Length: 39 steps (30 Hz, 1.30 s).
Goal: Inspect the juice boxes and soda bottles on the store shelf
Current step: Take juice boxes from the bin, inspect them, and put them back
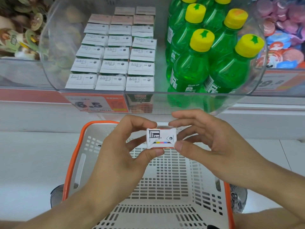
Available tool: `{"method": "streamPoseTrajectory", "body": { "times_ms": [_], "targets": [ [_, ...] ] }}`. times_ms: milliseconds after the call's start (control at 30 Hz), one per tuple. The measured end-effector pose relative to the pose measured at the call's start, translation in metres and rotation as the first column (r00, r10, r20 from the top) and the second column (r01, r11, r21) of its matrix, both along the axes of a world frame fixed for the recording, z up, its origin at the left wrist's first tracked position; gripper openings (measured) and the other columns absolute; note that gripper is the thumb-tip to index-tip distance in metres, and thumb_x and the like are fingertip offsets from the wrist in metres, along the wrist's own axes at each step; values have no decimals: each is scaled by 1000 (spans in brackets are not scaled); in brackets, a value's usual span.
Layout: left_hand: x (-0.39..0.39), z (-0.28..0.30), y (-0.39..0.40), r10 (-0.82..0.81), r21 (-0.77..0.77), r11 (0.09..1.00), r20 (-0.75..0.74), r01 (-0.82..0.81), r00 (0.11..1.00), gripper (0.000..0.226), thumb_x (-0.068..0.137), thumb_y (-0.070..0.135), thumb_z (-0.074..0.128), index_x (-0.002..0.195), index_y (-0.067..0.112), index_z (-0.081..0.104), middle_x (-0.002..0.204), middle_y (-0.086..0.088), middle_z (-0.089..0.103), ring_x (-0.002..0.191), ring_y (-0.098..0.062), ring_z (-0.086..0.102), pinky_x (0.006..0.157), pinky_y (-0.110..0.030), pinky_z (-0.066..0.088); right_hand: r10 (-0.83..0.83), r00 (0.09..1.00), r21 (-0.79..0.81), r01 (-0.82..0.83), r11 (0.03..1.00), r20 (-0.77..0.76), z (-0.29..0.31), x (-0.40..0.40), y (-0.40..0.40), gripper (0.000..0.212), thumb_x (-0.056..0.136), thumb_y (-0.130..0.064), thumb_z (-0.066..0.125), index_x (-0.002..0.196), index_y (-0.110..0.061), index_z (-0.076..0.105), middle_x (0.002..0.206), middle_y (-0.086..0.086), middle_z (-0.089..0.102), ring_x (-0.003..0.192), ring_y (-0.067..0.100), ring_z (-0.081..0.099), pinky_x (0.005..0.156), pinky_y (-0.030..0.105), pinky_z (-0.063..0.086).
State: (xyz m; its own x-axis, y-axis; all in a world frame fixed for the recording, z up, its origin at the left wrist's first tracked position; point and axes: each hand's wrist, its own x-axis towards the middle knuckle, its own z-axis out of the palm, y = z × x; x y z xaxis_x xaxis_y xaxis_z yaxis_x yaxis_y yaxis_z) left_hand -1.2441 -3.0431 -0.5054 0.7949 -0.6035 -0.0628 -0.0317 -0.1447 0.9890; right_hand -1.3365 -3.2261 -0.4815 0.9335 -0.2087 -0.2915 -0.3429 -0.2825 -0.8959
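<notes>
A small juice box (160, 138) is held between both hands, its white end face with a printed mark and a coloured strip turned toward me. My left hand (122, 156) pinches its left side and my right hand (209, 141) pinches its right side, above the basket. On the shelf, several rows of juice boxes (113, 53) stand with white tops up in a clear bin (49, 52). To their right stand several green soda bottles (194, 66) with yellow caps.
A white perforated shopping basket with an orange rim (74, 156) sits below my hands on the pale floor. A price tag reading 6.5 (92, 104) is on the shelf edge. Toy figures (19, 30) fill the left bin, pink and blue packets (283, 30) the right.
</notes>
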Motion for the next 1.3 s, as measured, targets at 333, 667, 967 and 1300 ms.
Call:
{"method": "streamPoseTrajectory", "body": {
  "times_ms": [333, 667, 967, 1300],
  "targets": [
    [8, 4, -2, 21, -209, 973, -337, -96, 941, 47, 69, 20, 83, 101, 6, 51, 97, -11, 74, 95, -28, 72, 82, -39, 61, -52, 992, 54, 59, 997, -115, -6, 2, -4, 59, 71, -39, 75, 127, -45, 58, 123, -16, 67, 109, 6, 67, 99, 46, 53],
    [21, 33, 4, -62, -274, 961, -319, -29, 946, 51, 69, 12, 81, 116, 8, 63, 102, -17, 75, 87, -29, 73, 78, -33, 59, -314, 949, 637, 266, 723, -40, 19, 2, 14, 59, 60, -13, 79, 112, 10, 63, 115, 33, 64, 77, 33, 74, 65, 30, 61],
    [74, 71, 32, 6, 113, 990, 566, -85, 824, 54, 77, 56, 73, 120, 26, 60, 115, 11, 65, 111, -4, 60, 102, -19, 43, -587, 762, 627, 321, 710, 275, 60, 35, 61, 32, 77, -7, 74, 107, -4, 63, 111, 19, 72, 94, 26, 74, 78, 32, 60],
    [118, 54, 56, 17, 287, 915, 677, -284, 736, 112, 59, 63, 67, 149, 8, 28, 149, -12, 32, 138, -23, 31, 109, -26, 27, -680, 521, 367, 583, 725, 516, 51, 225, 58, 42, 77, -13, 81, 109, -10, 53, 101, 11, 66, 91, 26, 70, 83, 48, 60]
  ]
}}
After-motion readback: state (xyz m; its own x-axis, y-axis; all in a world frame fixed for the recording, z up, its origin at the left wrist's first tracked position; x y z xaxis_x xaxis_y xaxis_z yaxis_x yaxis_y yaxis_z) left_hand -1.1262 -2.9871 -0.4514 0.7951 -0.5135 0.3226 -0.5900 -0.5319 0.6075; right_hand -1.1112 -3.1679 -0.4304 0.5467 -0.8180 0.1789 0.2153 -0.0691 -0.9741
